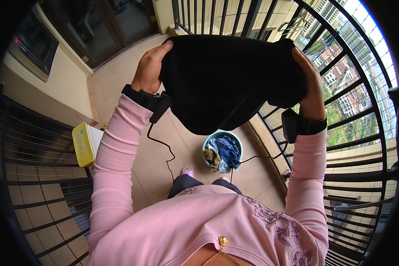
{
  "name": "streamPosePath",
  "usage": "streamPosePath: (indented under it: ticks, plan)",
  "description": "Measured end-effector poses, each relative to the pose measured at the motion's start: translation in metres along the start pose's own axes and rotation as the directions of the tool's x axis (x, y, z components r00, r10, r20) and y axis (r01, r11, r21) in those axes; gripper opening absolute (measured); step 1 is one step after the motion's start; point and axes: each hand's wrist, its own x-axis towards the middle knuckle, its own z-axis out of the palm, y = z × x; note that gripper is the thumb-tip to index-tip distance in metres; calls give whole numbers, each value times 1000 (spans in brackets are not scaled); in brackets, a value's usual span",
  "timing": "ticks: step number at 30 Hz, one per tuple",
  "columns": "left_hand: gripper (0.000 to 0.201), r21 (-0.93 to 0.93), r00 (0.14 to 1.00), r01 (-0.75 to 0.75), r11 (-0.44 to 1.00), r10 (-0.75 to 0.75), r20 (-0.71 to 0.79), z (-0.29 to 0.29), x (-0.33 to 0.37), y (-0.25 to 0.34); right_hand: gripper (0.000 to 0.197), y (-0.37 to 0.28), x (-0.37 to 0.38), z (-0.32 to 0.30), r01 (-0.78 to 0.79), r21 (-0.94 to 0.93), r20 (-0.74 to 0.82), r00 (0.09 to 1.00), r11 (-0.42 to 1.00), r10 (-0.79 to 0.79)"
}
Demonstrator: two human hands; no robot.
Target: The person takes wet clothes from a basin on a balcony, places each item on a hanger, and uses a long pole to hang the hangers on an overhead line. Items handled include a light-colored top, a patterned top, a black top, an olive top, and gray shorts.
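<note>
A black cloth garment (230, 80) is stretched out in the air between my two hands; its exact kind does not show. My left hand (150, 68) grips its upper left edge, thumb on top and fingers hidden behind the fabric. At the other end my right hand (312, 86) holds the right side, thumb along the edge, fingers also out of sight. The lower hem droops toward a light blue basin (240, 146) on the floor. Inside the basin lie a crumpled blue garment (227, 150) and an olive cloth (211, 158).
A black metal railing (354, 80) curves round the right side, with hangers (295, 27) at its upper part. To the left stands a white box with a yellow lid (84, 144). Glass doors (102, 26) are at the far left. Thin cables hang from both wrist bands.
</note>
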Motion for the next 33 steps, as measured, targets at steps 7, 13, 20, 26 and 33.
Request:
streamPosePath:
  ticks: [7,13,20,26,33]
  plan:
    - [23,-145,918,196,970,-130,375,15,-1,20,76,84,-28,61,386,-791,421,906,474,-37]
    - [27,221,831,65,973,-175,528,-2,14,21,18,136,-36,96,69,-416,128,992,907,-17]
    - [44,535,948,-316,783,242,207,-20,-2,-13,26,90,-30,102,49,-284,109,994,958,-18]
    - [31,463,925,-310,830,153,347,13,-71,-91,25,60,-36,114,59,-266,130,991,962,-25]
    - [26,371,901,49,927,-201,383,26,-41,-113,21,26,-33,42,90,-438,-6,995,894,-104]
